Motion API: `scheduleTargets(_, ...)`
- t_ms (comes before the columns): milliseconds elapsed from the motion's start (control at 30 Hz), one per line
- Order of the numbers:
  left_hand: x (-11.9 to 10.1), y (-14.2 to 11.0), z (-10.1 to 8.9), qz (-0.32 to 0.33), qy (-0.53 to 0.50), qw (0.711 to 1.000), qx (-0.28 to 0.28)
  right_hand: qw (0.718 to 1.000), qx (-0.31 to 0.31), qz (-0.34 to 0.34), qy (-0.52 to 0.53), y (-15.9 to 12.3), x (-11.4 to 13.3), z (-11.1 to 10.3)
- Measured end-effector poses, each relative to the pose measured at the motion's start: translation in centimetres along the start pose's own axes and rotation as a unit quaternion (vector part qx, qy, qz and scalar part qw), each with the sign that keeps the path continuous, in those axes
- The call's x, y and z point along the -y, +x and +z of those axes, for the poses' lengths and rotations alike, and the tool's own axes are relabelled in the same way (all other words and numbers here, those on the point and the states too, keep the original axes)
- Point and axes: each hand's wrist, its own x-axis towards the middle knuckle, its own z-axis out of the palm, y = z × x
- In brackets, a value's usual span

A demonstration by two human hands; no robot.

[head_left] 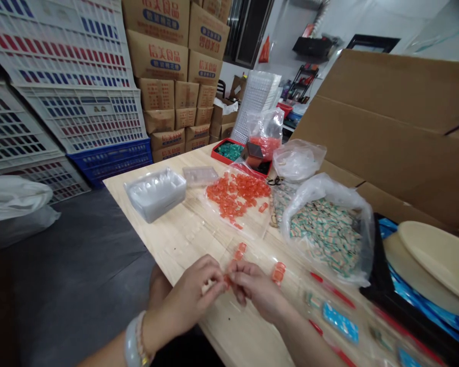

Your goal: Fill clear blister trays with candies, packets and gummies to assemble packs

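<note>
My left hand (pixel 199 285) and my right hand (pixel 254 288) meet over the near part of the wooden table, fingertips pinched together. A small orange plastic piece (pixel 227 282) shows between them, mostly hidden by the fingers. Just beyond my right hand lies a short overlapping row of orange pieces (pixel 240 251). To its right is another small stack of orange pieces (pixel 279 273). Farther back, a loose heap of orange pieces (pixel 237 191) is spread on a clear plastic sheet. My left wrist wears a pale bangle and a beaded bracelet.
At the table's left edge stands a clear plastic box (pixel 156 196), beside a flat clear lid (pixel 200 176). A plastic bag (pixel 327 234) of small green-and-tan pieces sits right. Behind are a red tray (pixel 222 157) and large cardboard (pixel 386 122). Blue packets (pixel 340 322) lie near right.
</note>
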Motion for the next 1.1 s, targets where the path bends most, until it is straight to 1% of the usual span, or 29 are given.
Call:
scheduleTargets(33,0.2,0.1,0.1,-0.055,-0.082,0.994,-0.046,0.997,-0.019,-0.064,-0.04,0.0,0.2,0.3)
scheduleTargets(67,0.4,0.2,0.2,-0.109,-0.168,0.976,-0.086,0.987,-0.034,-0.129,-0.089,0.1,0.4,0.6)
scheduleTargets(100,0.6,0.4,0.4,-0.157,-0.254,0.947,-0.115,0.972,-0.04,-0.183,-0.142,0.3,0.6,1.0)
scheduleTargets(133,0.7,0.5,0.5,-0.194,-0.338,0.912,-0.132,0.955,-0.041,-0.223,-0.192,0.4,0.8,1.3)
scheduleTargets(200,0.9,0.7,0.8,-0.229,-0.474,0.839,-0.136,0.926,-0.045,-0.261,-0.267,0.9,1.0,1.9)
scheduleTargets(233,1.0,0.7,0.8,-0.235,-0.52,0.811,-0.129,0.918,-0.052,-0.267,-0.289,1.1,1.0,2.1)
scheduleTargets(267,1.1,0.7,0.7,-0.237,-0.552,0.79,-0.119,0.912,-0.06,-0.269,-0.304,1.4,1.0,2.2)
scheduleTargets(300,1.2,0.7,0.7,-0.239,-0.574,0.775,-0.112,0.907,-0.066,-0.27,-0.317,1.6,1.0,2.3)
scheduleTargets(367,1.6,0.6,0.6,-0.244,-0.592,0.761,-0.108,0.897,-0.063,-0.277,-0.339,2.0,1.0,2.5)
scheduleTargets(433,2.1,0.6,0.5,-0.246,-0.589,0.762,-0.112,0.889,-0.048,-0.285,-0.357,2.3,1.2,2.6)
scheduleTargets(533,3.0,0.8,0.6,-0.243,-0.56,0.783,-0.118,0.882,-0.031,-0.272,-0.384,2.8,1.6,2.8)
scheduleTargets(600,3.6,1.2,0.3,-0.242,-0.524,0.807,-0.123,0.869,-0.026,-0.263,-0.418,3.6,1.8,2.8)
scheduleTargets(633,4.0,1.5,0.0,-0.242,-0.495,0.825,-0.13,0.858,-0.027,-0.263,-0.44,4.2,1.9,2.8)
scheduleTargets(667,4.5,1.7,-0.4,-0.24,-0.451,0.847,-0.149,0.845,-0.033,-0.266,-0.462,5.1,2.0,2.7)
scheduleTargets(700,5.0,2.1,-0.8,-0.234,-0.388,0.873,-0.179,0.832,-0.047,-0.271,-0.483,6.2,2.1,2.6)
scheduleTargets(767,6.4,2.7,-1.7,-0.196,-0.199,0.928,-0.246,0.806,-0.097,-0.277,-0.514,8.8,2.2,2.4)
scheduleTargets(800,7.2,3.0,-2.1,-0.169,-0.087,0.945,-0.266,0.793,-0.122,-0.273,-0.531,10.2,2.3,2.4)
scheduleTargets(833,7.9,3.2,-2.4,-0.142,0.02,0.953,-0.268,0.779,-0.142,-0.261,-0.552,11.6,2.4,2.4)
scheduleTargets(867,8.6,3.4,-2.6,-0.122,0.112,0.954,-0.251,0.763,-0.154,-0.245,-0.578,12.9,2.4,2.5)
scheduleTargets(933,9.7,3.6,-2.6,-0.112,0.234,0.945,-0.202,0.73,-0.166,-0.201,-0.633,15.0,2.3,2.7)
scheduleTargets(1000,10.3,3.7,-2.3,-0.121,0.291,0.933,-0.173,0.705,-0.176,-0.165,-0.667,15.9,1.9,3.0)
scheduleTargets(1033,10.4,3.7,-2.1,-0.125,0.305,0.929,-0.167,0.7,-0.182,-0.156,-0.673,16.1,1.7,3.0)
scheduleTargets(1100,10.4,3.7,-1.9,-0.126,0.318,0.925,-0.163,0.701,-0.189,-0.153,-0.671,15.7,1.2,3.0)
